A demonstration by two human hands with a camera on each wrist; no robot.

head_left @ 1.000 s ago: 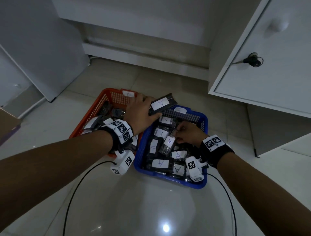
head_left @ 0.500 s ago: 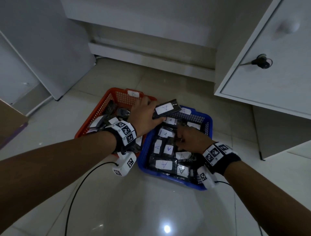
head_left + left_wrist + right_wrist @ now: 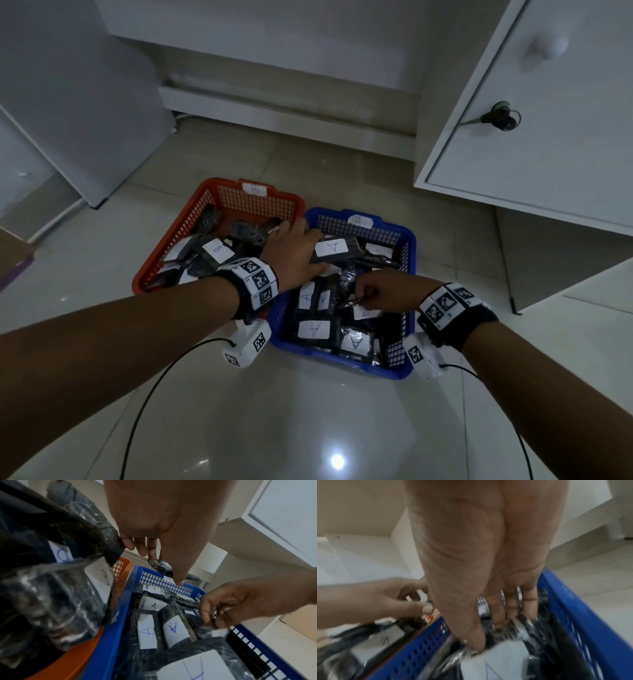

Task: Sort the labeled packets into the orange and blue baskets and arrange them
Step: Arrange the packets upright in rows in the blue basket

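An orange basket [image 3: 219, 205] tagged B and a blue basket [image 3: 409, 246] tagged A stand side by side on the floor. Both hold several dark packets with white labels. My left hand [image 3: 308, 246] grips a dark packet labelled A [image 3: 334, 248] over the back of the blue basket. In the left wrist view the fingers [image 3: 142, 546] curl round that packet [image 3: 161, 566]. My right hand [image 3: 359, 294] is down in the middle of the blue basket and pinches a packet [image 3: 366, 312] by its edge. The right wrist view shows thumb and fingers [image 3: 505, 615] on the packet [image 3: 496, 662].
A white cabinet door [image 3: 548, 120] with a key in its lock hangs open at the right, above the floor. A white panel [image 3: 85, 102] leans at the left. Cables [image 3: 147, 394] trail from both wrists over glossy floor tiles.
My left hand has lowered the A packet from above the blue basket's rim to just over its back part. The right hand stays among the packets in the blue basket.
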